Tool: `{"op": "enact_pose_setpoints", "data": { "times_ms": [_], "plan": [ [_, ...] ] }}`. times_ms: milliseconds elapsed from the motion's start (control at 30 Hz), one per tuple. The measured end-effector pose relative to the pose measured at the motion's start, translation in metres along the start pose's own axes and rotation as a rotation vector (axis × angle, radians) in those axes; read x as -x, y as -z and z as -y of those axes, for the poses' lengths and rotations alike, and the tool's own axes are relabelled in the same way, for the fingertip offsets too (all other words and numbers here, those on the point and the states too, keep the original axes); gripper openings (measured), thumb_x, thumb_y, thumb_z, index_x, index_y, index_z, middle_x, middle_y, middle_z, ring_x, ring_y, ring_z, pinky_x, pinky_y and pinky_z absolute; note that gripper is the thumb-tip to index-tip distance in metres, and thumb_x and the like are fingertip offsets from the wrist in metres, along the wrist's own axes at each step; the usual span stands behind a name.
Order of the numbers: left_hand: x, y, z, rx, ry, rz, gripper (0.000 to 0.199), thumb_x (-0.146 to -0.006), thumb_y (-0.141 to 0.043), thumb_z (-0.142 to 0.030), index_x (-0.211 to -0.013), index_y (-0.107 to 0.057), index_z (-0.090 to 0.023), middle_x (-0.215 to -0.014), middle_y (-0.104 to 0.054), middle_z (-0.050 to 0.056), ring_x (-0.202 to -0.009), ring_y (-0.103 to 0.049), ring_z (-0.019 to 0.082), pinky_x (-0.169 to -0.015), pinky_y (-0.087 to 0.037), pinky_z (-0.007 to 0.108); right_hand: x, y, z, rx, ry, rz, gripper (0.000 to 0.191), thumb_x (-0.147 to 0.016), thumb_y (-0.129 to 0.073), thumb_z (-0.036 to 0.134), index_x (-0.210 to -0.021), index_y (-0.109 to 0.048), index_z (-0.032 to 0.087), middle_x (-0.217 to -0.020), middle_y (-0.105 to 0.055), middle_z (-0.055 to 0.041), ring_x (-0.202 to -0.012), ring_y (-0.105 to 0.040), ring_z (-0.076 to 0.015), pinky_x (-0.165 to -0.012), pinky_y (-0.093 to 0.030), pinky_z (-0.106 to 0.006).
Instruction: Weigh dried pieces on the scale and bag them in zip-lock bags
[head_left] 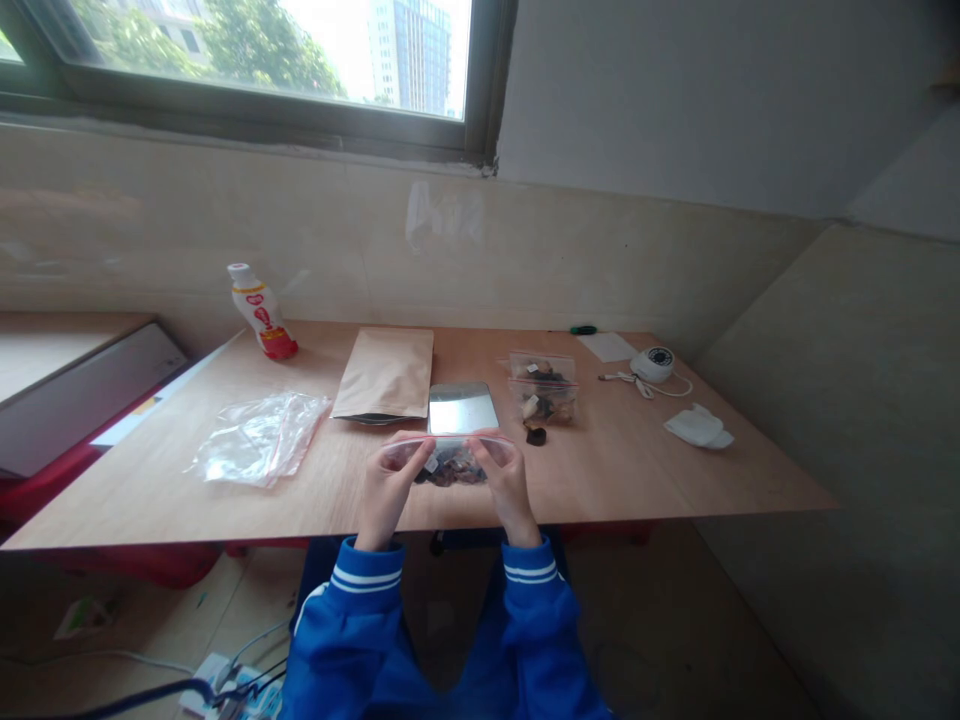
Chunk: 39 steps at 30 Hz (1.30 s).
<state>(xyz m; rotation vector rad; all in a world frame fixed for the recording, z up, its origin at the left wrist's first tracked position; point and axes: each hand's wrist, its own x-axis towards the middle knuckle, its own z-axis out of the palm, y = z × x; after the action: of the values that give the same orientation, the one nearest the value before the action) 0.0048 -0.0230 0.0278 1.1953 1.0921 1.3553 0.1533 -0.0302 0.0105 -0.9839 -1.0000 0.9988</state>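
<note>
Between my hands, over the near part of the table, is a clear zip bag with a reddish seal strip and dark and brown dried pieces inside. My left hand pinches the left end of its top edge, thumb toward the middle. At the right end, my right hand grips the same edge. Just beyond the bag lies a flat scale with a shiny plate, its near side hidden by the bag. Two filled zip bags rest to the right, with a small dark piece in front of them.
A brown paper pouch and empty clear bags lie on the left, a bottle behind them. On the right are a white camera with a cable, a crumpled white tissue, paper and a green-handled tool.
</note>
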Motion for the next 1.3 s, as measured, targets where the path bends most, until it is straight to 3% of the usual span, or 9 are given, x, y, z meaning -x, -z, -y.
{"op": "enact_pose_setpoints", "data": {
  "times_ms": [167, 400, 600, 800, 967, 1133, 1300],
  "plan": [
    [-0.001, 0.001, -0.003, -0.013, -0.003, 0.145, 0.030, -0.072, -0.073, -0.039, -0.091, -0.072, -0.016, -0.083, -0.071, 0.005, -0.071, -0.066, 0.018, -0.060, -0.054, 0.026, 0.000, 0.002, 0.000, -0.010, -0.029, 0.130, 0.024, -0.079, -0.067, 0.039, -0.095, -0.071, 0.021, -0.092, -0.073, -0.0031, -0.090, -0.068, -0.0195, -0.085, -0.054, -0.033],
    [0.001, -0.003, -0.006, -0.045, -0.015, 0.120, 0.023, -0.075, -0.070, -0.039, -0.080, -0.072, -0.017, -0.079, -0.067, 0.004, -0.064, -0.063, 0.015, -0.053, -0.050, 0.024, 0.000, -0.005, 0.002, 0.057, -0.050, 0.076, 0.024, -0.074, -0.072, 0.041, -0.078, -0.072, 0.018, -0.076, -0.073, -0.0039, -0.073, -0.068, -0.0199, -0.067, -0.057, -0.031],
    [-0.001, 0.000, 0.001, -0.097, -0.073, 0.102, 0.021, -0.077, -0.069, -0.039, -0.081, -0.071, -0.018, -0.084, -0.067, 0.004, -0.075, -0.065, 0.017, -0.060, -0.051, 0.024, 0.002, -0.006, 0.000, 0.028, -0.035, 0.037, 0.023, -0.072, -0.074, 0.040, -0.077, -0.069, 0.018, -0.073, -0.070, -0.0013, -0.068, -0.067, -0.0171, -0.061, -0.055, -0.026],
    [0.002, -0.002, 0.006, -0.065, -0.070, 0.038, 0.023, -0.076, -0.070, -0.039, -0.084, -0.070, -0.018, -0.082, -0.068, 0.004, -0.073, -0.065, 0.017, -0.059, -0.052, 0.025, 0.005, -0.006, -0.001, -0.003, -0.083, 0.015, 0.026, -0.072, -0.073, 0.043, -0.076, -0.066, 0.018, -0.069, -0.066, -0.0003, -0.063, -0.065, -0.0169, -0.052, -0.055, -0.026],
    [0.002, -0.002, 0.003, -0.052, -0.036, 0.095, 0.024, -0.076, -0.069, -0.040, -0.083, -0.069, -0.017, -0.078, -0.068, 0.003, -0.069, -0.065, 0.017, -0.059, -0.052, 0.025, 0.004, -0.001, 0.003, 0.063, -0.024, 0.073, 0.023, -0.074, -0.072, 0.041, -0.081, -0.070, 0.019, -0.078, -0.071, -0.0019, -0.074, -0.068, -0.0182, -0.064, -0.056, -0.027],
    [0.001, 0.000, 0.004, -0.029, -0.028, 0.060, 0.026, -0.075, -0.071, -0.041, -0.086, -0.069, -0.017, -0.077, -0.067, 0.003, -0.067, -0.064, 0.016, -0.056, -0.051, 0.025, 0.003, -0.002, 0.003, 0.081, -0.007, 0.078, 0.027, -0.078, -0.069, 0.040, -0.097, -0.071, 0.021, -0.090, -0.073, -0.0031, -0.083, -0.069, -0.0186, -0.072, -0.056, -0.028],
    [0.000, 0.001, 0.005, -0.066, -0.034, 0.056, 0.027, -0.075, -0.070, -0.042, -0.084, -0.070, -0.017, -0.074, -0.067, 0.002, -0.063, -0.062, 0.015, -0.053, -0.049, 0.023, 0.003, -0.002, -0.002, 0.113, 0.049, 0.032, 0.021, -0.077, -0.070, 0.040, -0.082, -0.070, 0.019, -0.079, -0.071, -0.0017, -0.075, -0.068, -0.0174, -0.069, -0.055, -0.027]
  ]
}}
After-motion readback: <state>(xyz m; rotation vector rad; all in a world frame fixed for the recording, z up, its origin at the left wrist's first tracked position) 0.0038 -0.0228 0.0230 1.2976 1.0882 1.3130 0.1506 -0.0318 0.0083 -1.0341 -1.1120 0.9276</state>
